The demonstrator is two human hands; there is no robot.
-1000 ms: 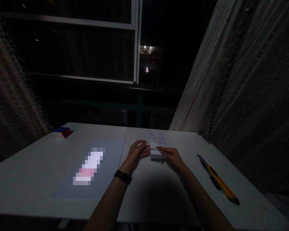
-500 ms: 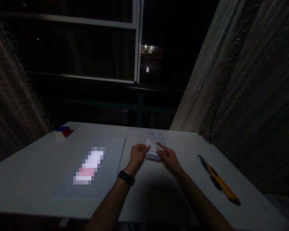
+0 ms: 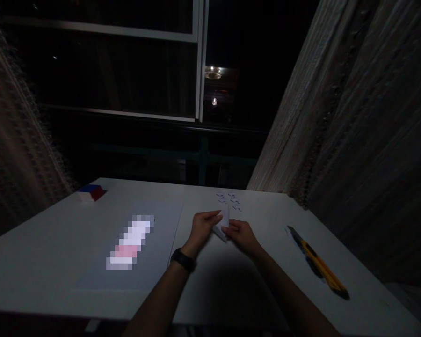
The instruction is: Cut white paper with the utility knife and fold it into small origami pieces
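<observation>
A small folded piece of white paper (image 3: 225,217) is held a little above the table, between my two hands. My left hand (image 3: 202,228) grips its left side, with the thumb and fingers closed on it; a dark band circles that wrist. On the lower right of the paper, my right hand (image 3: 243,235) pinches with thumb and fingers. Just beyond lie several small pale folded pieces (image 3: 228,200) with dark shadow lines, grouped in two columns. Their exact shape is too small to make out.
The white table (image 3: 210,290) stands before a dark window, with curtains at both sides. A yellow utility knife (image 3: 321,264) lies at the right. On the left are a large white sheet (image 3: 163,243), with a blurred-out patch over it, and a blue, red and white block (image 3: 90,193).
The paper has turned and now looks narrower and more upright, its lower point toward me. My right hand's index finger, stretched out before, has drawn in to the paper.
</observation>
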